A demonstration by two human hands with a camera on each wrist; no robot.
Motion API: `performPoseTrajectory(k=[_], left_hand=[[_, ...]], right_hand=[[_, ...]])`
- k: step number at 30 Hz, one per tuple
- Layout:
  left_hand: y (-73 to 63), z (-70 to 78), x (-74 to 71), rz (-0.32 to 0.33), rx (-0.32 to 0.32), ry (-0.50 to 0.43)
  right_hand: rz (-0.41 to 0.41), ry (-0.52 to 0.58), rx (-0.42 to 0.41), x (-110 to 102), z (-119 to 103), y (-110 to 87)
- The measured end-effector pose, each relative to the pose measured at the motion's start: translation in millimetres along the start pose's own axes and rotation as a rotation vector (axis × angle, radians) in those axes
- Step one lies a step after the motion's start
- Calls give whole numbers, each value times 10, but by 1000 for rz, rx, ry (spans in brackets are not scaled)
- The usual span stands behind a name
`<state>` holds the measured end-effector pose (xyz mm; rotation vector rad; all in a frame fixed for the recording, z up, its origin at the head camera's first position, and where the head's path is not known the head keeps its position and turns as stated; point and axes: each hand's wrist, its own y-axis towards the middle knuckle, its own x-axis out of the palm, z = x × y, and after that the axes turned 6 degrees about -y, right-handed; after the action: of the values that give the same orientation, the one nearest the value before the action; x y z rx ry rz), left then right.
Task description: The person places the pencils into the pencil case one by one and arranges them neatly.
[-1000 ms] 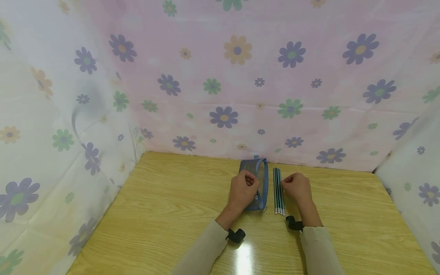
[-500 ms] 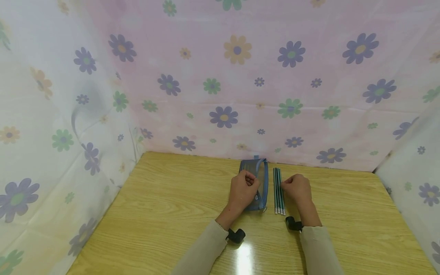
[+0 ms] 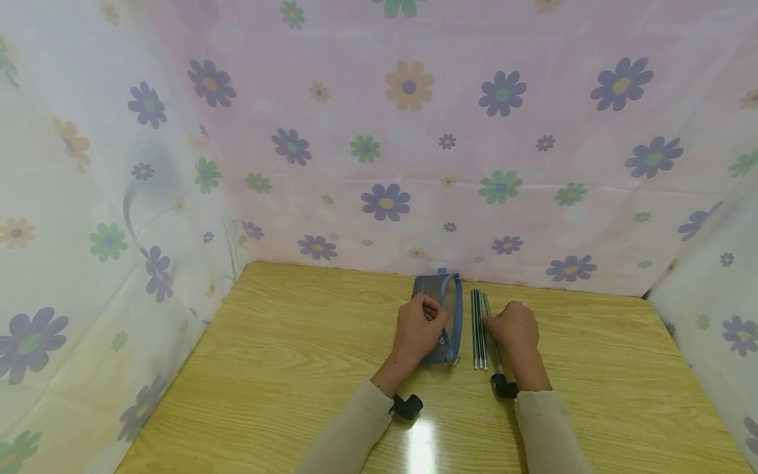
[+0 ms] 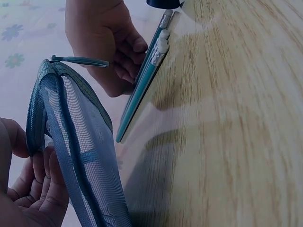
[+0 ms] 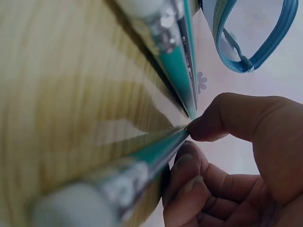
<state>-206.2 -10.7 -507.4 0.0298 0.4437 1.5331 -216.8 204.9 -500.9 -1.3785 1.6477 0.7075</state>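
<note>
My left hand [image 3: 418, 329] pinches the rim of a blue mesh pencil case [image 4: 90, 156], whose zipped opening gapes in the left wrist view. Between thumb and fingers of my right hand [image 3: 514, 331] is one green pencil [image 5: 161, 149] with a white eraser, angled away from the others. Several more green and dark pencils [image 3: 478, 329] lie side by side on the table, between the case and my right hand. Their eraser ends point toward me. In the right wrist view, the held pencil's eraser end [image 5: 75, 208] looms close and blurred.
The wood-grain table [image 3: 284, 349] carries the case and pencils near its back edge. Flower-patterned cloth [image 3: 379, 131] hangs behind the table and along both sides. Black wrist cameras [image 3: 407, 407] sit on both wrists.
My right hand has pinched the rightmost pencil and drawn its eraser end to the right, apart from the row. My left hand and the pencil case stay in place.
</note>
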Motion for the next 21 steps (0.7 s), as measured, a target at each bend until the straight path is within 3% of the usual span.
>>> performPoseTrajectory(k=[12,21], left_hand=[[-7,11,-3,2,-3,-4],[-8,18,-10,-3,0,0]], right_hand=[[-27,-82,61,-8,-13,5],[-24,-68,36,-72,-35,-48]])
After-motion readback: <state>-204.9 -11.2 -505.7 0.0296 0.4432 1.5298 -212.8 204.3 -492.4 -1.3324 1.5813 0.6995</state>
